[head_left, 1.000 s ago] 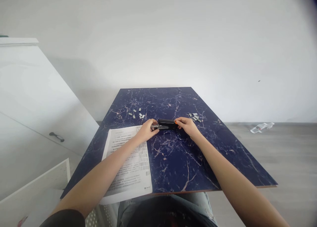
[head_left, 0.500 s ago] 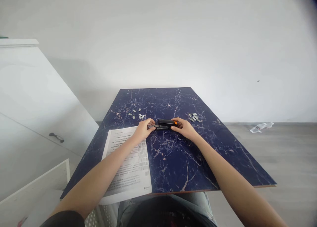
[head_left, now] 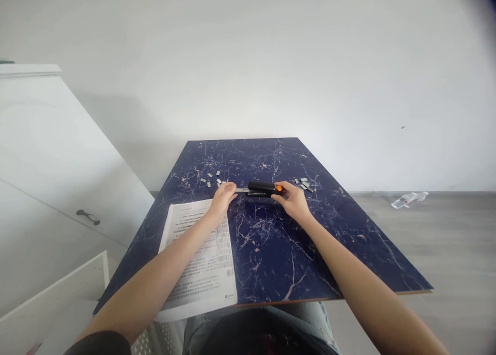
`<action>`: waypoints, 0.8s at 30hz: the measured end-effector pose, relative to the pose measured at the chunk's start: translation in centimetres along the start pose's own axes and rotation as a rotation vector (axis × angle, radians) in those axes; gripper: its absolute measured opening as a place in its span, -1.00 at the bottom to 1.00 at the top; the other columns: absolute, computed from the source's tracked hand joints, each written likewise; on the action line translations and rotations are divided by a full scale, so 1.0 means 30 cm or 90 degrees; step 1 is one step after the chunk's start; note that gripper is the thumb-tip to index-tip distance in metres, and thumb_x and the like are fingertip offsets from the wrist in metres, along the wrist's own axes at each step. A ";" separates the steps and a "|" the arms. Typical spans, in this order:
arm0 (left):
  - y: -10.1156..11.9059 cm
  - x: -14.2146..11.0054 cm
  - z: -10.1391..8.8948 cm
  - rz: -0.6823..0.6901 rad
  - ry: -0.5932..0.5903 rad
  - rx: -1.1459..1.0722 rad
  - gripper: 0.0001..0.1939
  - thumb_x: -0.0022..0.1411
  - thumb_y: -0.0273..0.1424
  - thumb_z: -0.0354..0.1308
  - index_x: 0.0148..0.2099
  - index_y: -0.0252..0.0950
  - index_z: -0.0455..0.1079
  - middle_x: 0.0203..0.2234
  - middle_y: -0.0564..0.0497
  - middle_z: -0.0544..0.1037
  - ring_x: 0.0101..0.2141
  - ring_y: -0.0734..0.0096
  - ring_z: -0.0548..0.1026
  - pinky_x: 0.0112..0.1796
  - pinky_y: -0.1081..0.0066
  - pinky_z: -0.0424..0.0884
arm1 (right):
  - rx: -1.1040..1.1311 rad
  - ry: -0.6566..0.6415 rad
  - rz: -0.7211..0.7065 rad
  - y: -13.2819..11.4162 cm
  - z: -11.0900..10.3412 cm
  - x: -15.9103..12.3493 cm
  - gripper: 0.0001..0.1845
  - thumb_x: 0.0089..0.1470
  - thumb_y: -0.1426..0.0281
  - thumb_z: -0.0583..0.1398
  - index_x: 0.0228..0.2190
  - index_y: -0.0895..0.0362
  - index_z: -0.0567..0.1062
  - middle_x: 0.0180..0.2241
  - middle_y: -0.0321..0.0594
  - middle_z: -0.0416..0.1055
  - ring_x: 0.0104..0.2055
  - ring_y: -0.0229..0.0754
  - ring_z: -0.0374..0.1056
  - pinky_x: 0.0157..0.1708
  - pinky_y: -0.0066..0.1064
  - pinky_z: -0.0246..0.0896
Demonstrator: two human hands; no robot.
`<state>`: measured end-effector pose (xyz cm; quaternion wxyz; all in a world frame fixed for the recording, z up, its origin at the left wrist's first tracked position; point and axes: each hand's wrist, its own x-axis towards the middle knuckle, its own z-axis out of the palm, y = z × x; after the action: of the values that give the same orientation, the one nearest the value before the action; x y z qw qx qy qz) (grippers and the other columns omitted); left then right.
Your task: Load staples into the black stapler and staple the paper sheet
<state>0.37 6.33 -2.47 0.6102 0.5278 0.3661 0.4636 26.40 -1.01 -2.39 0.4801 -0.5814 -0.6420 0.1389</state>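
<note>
Stapler (head_left: pixel 263 188) is level at the middle of the table (head_left: pixel 267 262), its orange end (head_left: pixel 279 188) gripped by the inward-reaching right hand (head_left: pixel 295 199); the left hand (head_left: pixel 221 197) pinches its metal strip (head_left: pixel 242 189). Room stretches to the near edge (head_left: pixel 290 303), overhung by paper (head_left: pixel 197 251).

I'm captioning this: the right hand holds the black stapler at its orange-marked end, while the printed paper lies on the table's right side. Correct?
Not quite: the head view shows the printed paper on the left side of the table. The right hand does hold the black stapler at its orange-marked end.
</note>
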 end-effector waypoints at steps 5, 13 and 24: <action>0.028 -0.022 0.033 -0.210 -0.135 -0.336 -0.49 0.36 0.00 0.05 -0.06 -0.40 0.41 -0.02 -0.40 0.50 0.09 -0.02 0.50 0.11 0.07 0.48 | -0.046 0.066 -0.143 -0.051 -0.019 -0.019 -0.73 0.14 0.32 0.28 -0.09 0.06 0.54 -0.15 -0.12 0.55 -0.12 0.01 0.46 -0.07 -0.12 0.41; 0.023 -0.015 0.026 -0.200 -0.078 -0.313 -0.46 0.45 -0.03 -0.12 -0.12 -0.40 0.47 -0.28 -0.27 0.55 -0.18 0.17 0.58 -0.08 0.20 0.57 | -0.173 0.073 -0.400 -0.049 0.013 -0.050 -0.49 0.21 0.62 0.06 0.09 -0.02 0.47 0.07 -0.15 0.50 0.04 -0.04 0.42 0.04 -0.05 0.40; 0.002 -0.004 0.013 -0.232 -0.053 -0.382 -0.61 0.49 -0.23 -0.08 -0.08 -0.41 0.47 -0.24 -0.20 0.57 -0.21 0.35 0.60 -0.07 0.38 0.56 | -0.275 0.019 -0.466 -0.023 0.004 -0.073 -0.50 0.26 0.54 0.10 0.16 -0.05 0.45 0.16 -0.14 0.44 0.11 0.03 0.40 0.10 -0.01 0.42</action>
<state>0.70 6.10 -2.34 0.8253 0.2692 0.2764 0.4123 25.57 -3.10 -2.93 0.3738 -0.4042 -0.8136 -0.1869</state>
